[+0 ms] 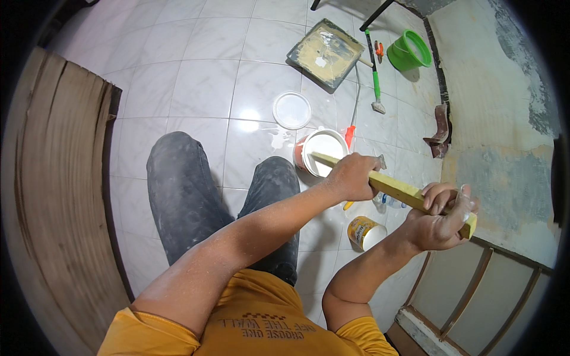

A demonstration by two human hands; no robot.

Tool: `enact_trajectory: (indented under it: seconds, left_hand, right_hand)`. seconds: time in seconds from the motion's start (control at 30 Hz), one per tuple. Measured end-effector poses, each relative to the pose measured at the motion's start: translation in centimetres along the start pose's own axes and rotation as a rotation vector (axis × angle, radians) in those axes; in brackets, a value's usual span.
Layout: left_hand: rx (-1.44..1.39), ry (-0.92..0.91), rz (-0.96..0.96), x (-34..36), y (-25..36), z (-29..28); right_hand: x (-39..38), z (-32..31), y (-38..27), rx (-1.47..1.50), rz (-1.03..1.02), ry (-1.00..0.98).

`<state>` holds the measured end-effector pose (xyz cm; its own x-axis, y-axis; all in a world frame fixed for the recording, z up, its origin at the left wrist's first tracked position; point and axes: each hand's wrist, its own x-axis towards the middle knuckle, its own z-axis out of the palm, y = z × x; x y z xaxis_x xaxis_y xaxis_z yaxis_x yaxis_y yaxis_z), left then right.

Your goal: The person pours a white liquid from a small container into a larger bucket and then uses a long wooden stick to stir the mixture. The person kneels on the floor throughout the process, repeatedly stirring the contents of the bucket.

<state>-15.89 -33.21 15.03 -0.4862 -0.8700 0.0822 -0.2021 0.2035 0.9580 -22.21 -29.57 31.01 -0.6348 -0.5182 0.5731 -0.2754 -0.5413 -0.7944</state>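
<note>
A long yellow wooden stick [399, 190] slants from upper left to lower right across my front. Its far end dips into the white paint [328, 144] of a round bucket [301, 155] on the floor. Around the stick's middle, close to the bucket, my left hand [354, 177] is closed. My right hand [440, 224] wraps the stick near its upper end, with a white smear on the fingers. A white round lid [291, 110] lies just beyond the bucket, beside spilled white paint [280, 137].
Farther off sit a paint tray [326, 54], a green-handled scraper [376, 83], orange-handled pliers [379, 51] and a green bucket [409, 51]. A yellow can [364, 232] stands under my arms. A wooden panel [62, 196] borders the left, a patchy wall [499, 142] the right.
</note>
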Motion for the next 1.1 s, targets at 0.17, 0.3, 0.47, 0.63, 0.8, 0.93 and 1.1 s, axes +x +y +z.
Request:
enact_trajectory:
  seconds: [0.17, 0.3, 0.47, 0.63, 0.8, 0.93, 1.1]
  left_hand:
    - [0.002, 0.132, 0.093, 2.5, -1.4, -0.1]
    - [-0.098, 0.111, 0.101, 2.3, -1.8, 2.2]
    - [-0.060, -0.012, -0.049, -0.6, 0.1, 0.6]
    - [-0.006, 0.036, 0.104, 1.0, -1.4, -1.9]
    - [-0.005, 0.011, 0.133, 4.1, -2.3, -0.6]
    - [-0.060, -0.077, 0.065, 3.2, -1.7, 0.8]
    - [-0.080, -0.143, 0.010, 0.7, -0.5, -1.1]
  right_hand:
    - [0.2, 1.5, 0.8, -0.002, -0.034, -0.065]
    - [0.6, 1.4, 0.8, -0.087, -0.043, -0.084]
    - [0.5, 0.7, -0.4, -0.029, -0.003, -0.096]
    - [-0.1, 1.7, 0.5, 0.072, -0.022, -0.094]
    - [1.4, 2.2, 1.9, 0.023, -0.021, -0.078]
    - [1.4, 1.5, 1.3, -0.038, -0.041, -0.117]
    - [0.1, 1.5, 0.1, 0.046, -0.014, -0.116]
